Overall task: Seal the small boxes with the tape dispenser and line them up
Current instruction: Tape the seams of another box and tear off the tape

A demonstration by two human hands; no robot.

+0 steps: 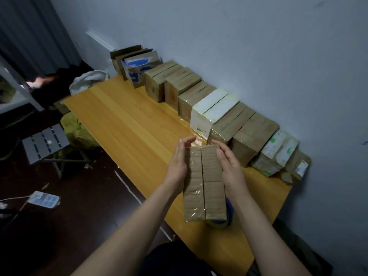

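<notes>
Hands first: L hand [178,163] lies flat, fingers straight, against the left long side of the small box [203,182]. R hand [232,168] grips the opposite side, thumb on the top face, fingers bent round the far right corner. The hands are apart, w/ the box clamped between them. It appears held just above the bench [129,120], near the person-side edge and over the tape dispenser [219,223], which it mostly hides.

Orientation: long axis runs from the person-side edge toward the wall-side edge. Far end points at the row of boxes [219,112], near end at the person. The flap seam follows that axis, face up, under clear tape that looks wrinkled at the near end.

Risks (judgement):
- Hold relies largely on side pressure, and the film is prob. slick. If the L palm eases, the box may slip down onto the dispenser.
- Wrinkled tape at the near end may lift if not pressed flat, so the seal could fail.
- Row fills the wall-side edge almost to the near corner, so a box added there may overhang or nudge its neighbours askew.
- Turning the box crosswise to match the row needs a regrip, and a regrip is a chance to drop it.
</notes>
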